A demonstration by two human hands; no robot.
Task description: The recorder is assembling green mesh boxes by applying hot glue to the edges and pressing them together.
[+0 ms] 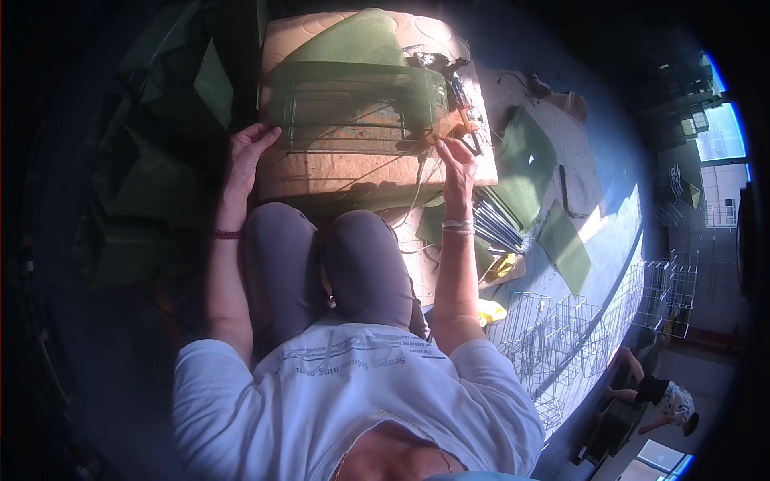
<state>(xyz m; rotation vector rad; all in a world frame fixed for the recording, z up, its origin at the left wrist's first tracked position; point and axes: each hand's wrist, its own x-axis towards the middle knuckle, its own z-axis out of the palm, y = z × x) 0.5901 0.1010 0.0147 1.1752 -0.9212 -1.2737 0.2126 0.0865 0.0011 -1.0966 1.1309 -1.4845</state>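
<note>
A see-through green mesh sheet (341, 84) is stretched between my two hands above a work surface (353, 172) covered in tan cardboard. Thin wire rods of a rectangular frame (345, 150) show along and through it; whether mesh and wire are joined I cannot tell. At the sheet's near left corner, my left hand (253, 146) pinches the edge with thumb and fingertips. My right hand (456, 156) grips the near right corner, fingers closed. Just beyond it lies an orange tool, apparently a glue gun (459, 122), partly behind the mesh. Another green sheet (365, 40) rests flat at the far side.
Stacked green panels (152, 184) fill the shadowed left. On the right lie green sheets (525, 156), a bundle of metal rods (497, 223) and a yellow item (504, 266). White wire racks (553, 337) stand farther right. Another person (670, 401) bends at the lower right.
</note>
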